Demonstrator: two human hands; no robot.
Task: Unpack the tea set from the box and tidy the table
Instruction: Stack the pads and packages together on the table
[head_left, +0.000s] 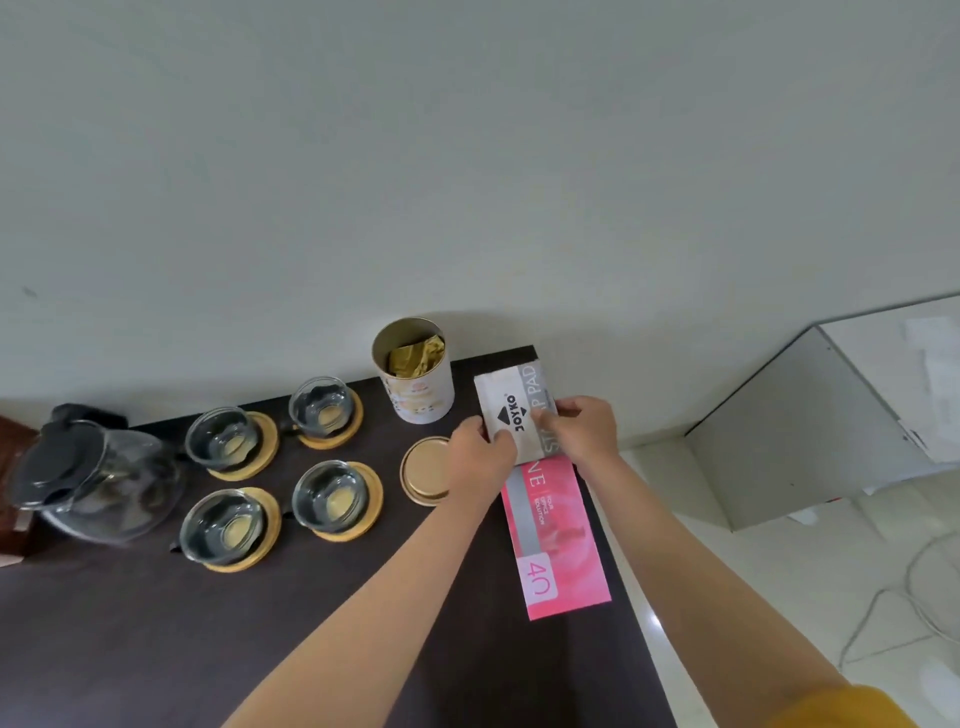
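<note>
Both of my hands hold a small grey and white stamp pad box (511, 402) near the table's far right corner. My left hand (480, 449) grips its near left edge, and my right hand (584, 428) pinches its right side. Under the box lies a long pink box (558, 540). A glass teapot (98, 478) with a black lid stands at the left. Several glass cups on round wooden coasters (332, 493) sit in the middle. An open round tea tin (415, 376) with gold packets inside stands at the back, and its gold lid (426, 470) lies flat beside my left hand.
The dark wooden table (208, 649) ends just right of the pink box, against a white wall. Beyond the edge are a pale tiled floor with a white cable (883, 603) and a grey cabinet (831, 415). A brown object (13, 467) shows at the far left.
</note>
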